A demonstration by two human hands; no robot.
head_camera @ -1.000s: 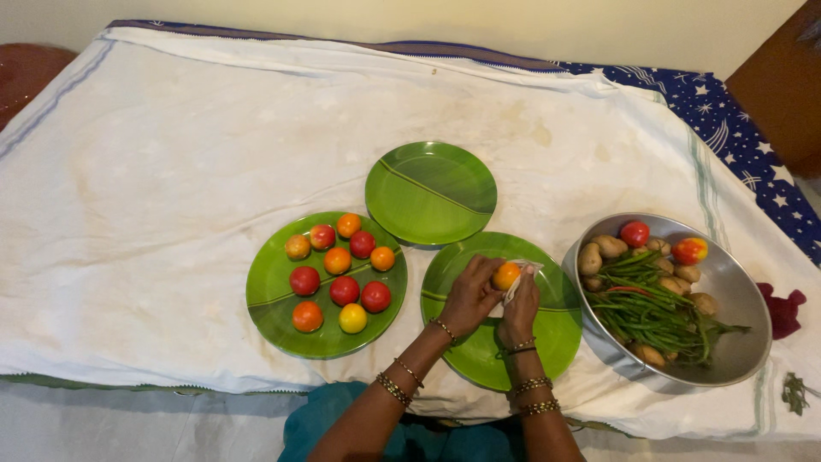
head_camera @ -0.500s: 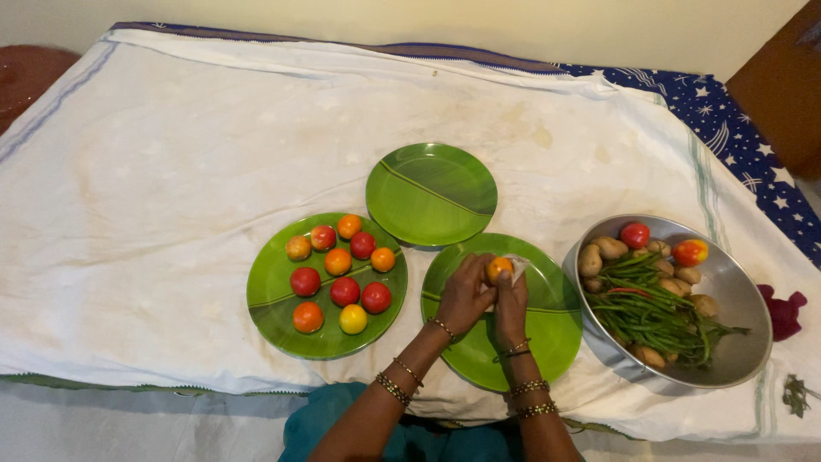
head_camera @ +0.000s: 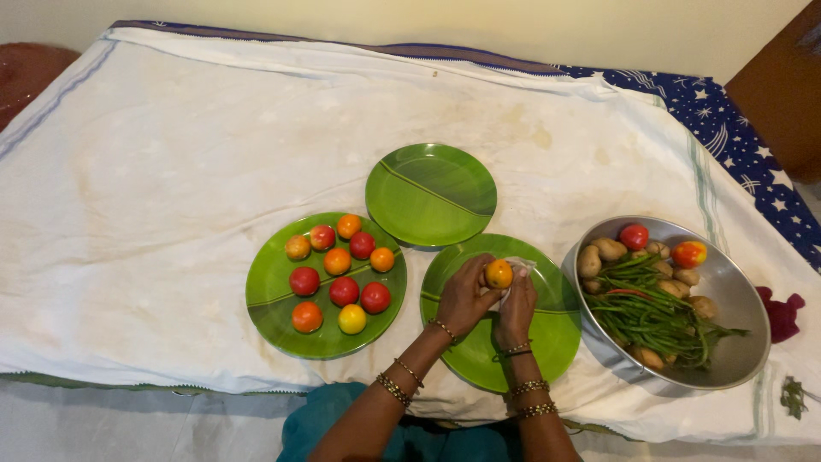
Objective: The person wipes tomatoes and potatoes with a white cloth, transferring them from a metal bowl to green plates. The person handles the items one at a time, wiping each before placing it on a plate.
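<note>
Cupping an orange tomato (head_camera: 499, 274), both hands meet fingertip-to-fingertip.

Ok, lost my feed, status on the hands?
Left hand and right hand both on orange tomato, over near green plate. Nothing blocking.

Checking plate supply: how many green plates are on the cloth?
3: left plate holds tomatoes, rear plate is bare, and near plate lies under both hands. None seems hidden.

Soft, even indoor light, sharp focus.
You get faint glare on the round steel bowl (head_camera: 727, 359); the white cloth (head_camera: 171, 171) bows slightly toward the frame's edges.
</note>
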